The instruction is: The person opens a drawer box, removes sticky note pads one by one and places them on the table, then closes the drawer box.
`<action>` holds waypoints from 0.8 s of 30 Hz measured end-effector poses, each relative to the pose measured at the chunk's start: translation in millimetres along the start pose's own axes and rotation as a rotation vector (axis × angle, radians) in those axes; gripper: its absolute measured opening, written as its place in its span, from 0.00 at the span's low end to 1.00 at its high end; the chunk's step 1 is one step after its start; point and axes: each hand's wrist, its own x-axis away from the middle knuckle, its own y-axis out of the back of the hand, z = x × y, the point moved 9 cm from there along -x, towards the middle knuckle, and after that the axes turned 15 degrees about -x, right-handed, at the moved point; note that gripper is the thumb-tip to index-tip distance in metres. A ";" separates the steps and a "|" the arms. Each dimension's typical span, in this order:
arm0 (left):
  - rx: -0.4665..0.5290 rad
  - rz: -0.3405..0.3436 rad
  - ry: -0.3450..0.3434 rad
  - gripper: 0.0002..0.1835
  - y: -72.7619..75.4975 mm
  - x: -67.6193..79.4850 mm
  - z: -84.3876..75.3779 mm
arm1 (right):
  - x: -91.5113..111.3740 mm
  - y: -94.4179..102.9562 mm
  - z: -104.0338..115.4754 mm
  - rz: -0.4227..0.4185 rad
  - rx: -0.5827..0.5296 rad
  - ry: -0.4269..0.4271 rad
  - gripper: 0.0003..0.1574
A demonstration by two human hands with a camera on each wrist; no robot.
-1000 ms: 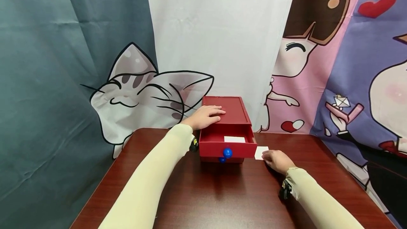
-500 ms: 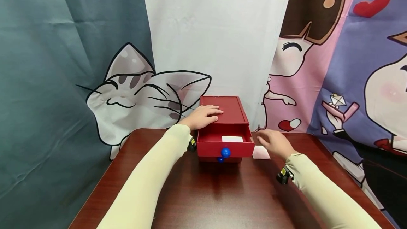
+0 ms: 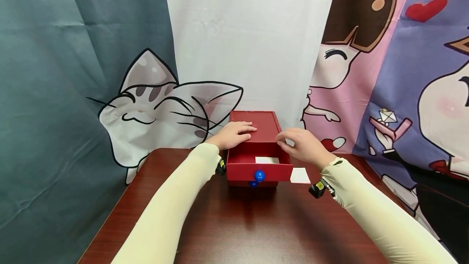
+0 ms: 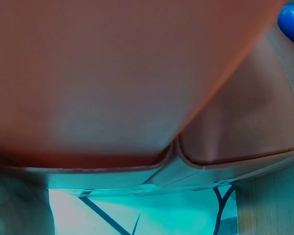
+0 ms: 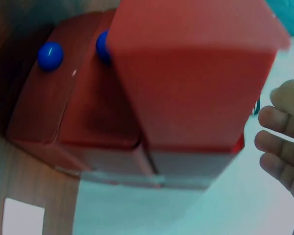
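Observation:
A red drawer cabinet (image 3: 256, 123) stands on the table, its top drawer (image 3: 243, 172) pulled out. A blue knob (image 3: 259, 175) sits on that drawer's front. Inside it, a white piece of paper (image 3: 267, 160) shows above the front wall. My left hand (image 3: 234, 135) rests flat on the cabinet's top, near its front left corner. At the drawer's right side, my right hand (image 3: 302, 146) hovers with loosely bent fingers. In the right wrist view, I see nothing between its thumb and fingers (image 5: 279, 144). Another white paper (image 3: 300, 175) lies on the table beside the drawer.
The brown table (image 3: 245, 231) extends toward me and to both sides. Below the pulled-out drawer, a second blue knob (image 3: 253, 184) marks a lower drawer. A curtain (image 3: 253, 44) printed with cartoon figures hangs close behind the cabinet.
My right hand has left the paper on the table, rising and moving left to the open drawer's side. That paper stays on the table. My left hand keeps its place on the cabinet.

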 end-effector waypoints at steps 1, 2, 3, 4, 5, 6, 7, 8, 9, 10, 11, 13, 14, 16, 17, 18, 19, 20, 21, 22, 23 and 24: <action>0.001 -0.001 0.001 0.22 0.3 0.0 -0.1 | -3.8 -3.5 4.3 0.027 -0.005 0.013 0.11; 0.004 -0.002 0.001 0.21 0.5 -0.1 -0.3 | -7.0 -7.1 7.6 0.055 -0.011 0.018 0.11; 0.006 -0.001 0.003 0.21 0.5 -0.1 -0.3 | -9.6 -11.2 9.3 0.084 -0.013 0.016 0.11; 0.010 -0.001 0.003 0.21 0.7 0.0 -0.3 | -11.7 -14.7 10.6 0.113 -0.015 0.009 0.11; 0.007 0.000 0.002 0.22 0.3 -0.2 -0.4 | -13.5 -18.2 10.9 0.142 -0.019 -0.005 0.10; 0.007 0.001 0.001 0.22 0.0 -0.3 -0.5 | -14.9 -21.8 10.7 0.172 -0.022 -0.021 0.09; 0.005 0.002 0.000 0.22 -0.2 -0.4 -0.6 | -16.2 -25.4 10.2 0.203 -0.026 -0.040 0.08; 0.006 0.002 0.000 0.22 -0.5 -0.5 -0.7 | -17.0 -29.0 9.4 0.234 -0.026 -0.059 0.07; 0.005 0.003 0.001 0.22 -0.6 -0.3 -0.5 | -17.5 -32.4 8.4 0.262 -0.024 -0.078 0.06; 0.005 0.000 0.002 0.22 -0.4 -0.1 -0.4 | -18.1 -35.6 7.9 0.290 -0.023 -0.095 0.05; 0.006 -0.001 0.003 0.21 -0.3 0.1 -0.4 | -18.5 -38.9 7.4 0.316 -0.028 -0.109 0.05; 0.008 -0.002 0.006 0.21 0.1 0.6 -0.2 | -18.8 -45.4 6.7 0.363 -0.023 -0.124 0.05; 0.010 -0.001 0.008 0.21 0.2 0.9 -0.2 | -18.6 -48.3 6.5 0.383 -0.020 -0.130 0.06; 0.010 -0.001 0.010 0.21 0.3 1.2 -0.1 | -18.3 -54.2 6.0 0.418 -0.008 -0.136 0.06; 0.012 -0.001 0.010 0.21 0.3 1.3 -0.3 | -18.1 -57.0 5.8 0.434 0.000 -0.139 0.06; 0.014 -0.001 0.009 0.21 0.5 1.3 -0.5 | -17.7 -59.9 5.4 0.453 0.006 -0.143 0.07; 0.015 -0.002 0.008 0.21 0.7 1.3 -0.8 | -17.1 -62.8 4.9 0.473 0.008 -0.149 0.08; 0.015 -0.003 0.006 0.21 0.9 1.3 -1.1 | -16.6 -65.8 4.3 0.495 0.010 -0.156 0.08; 0.016 -0.005 0.005 0.21 1.1 1.3 -1.3 | -16.2 -68.6 3.7 0.518 0.010 -0.162 0.08; 0.014 -0.009 -0.001 0.21 1.4 1.2 -1.9 | -15.7 -71.1 3.1 0.540 0.005 -0.169 0.08; 0.013 -0.013 -0.004 0.21 1.6 1.0 -2.1 | -15.2 -73.3 2.7 0.562 -0.003 -0.178 0.09; 0.009 -0.017 -0.008 0.21 1.8 0.9 -2.4 | -14.7 -75.4 2.0 0.583 -0.005 -0.187 0.09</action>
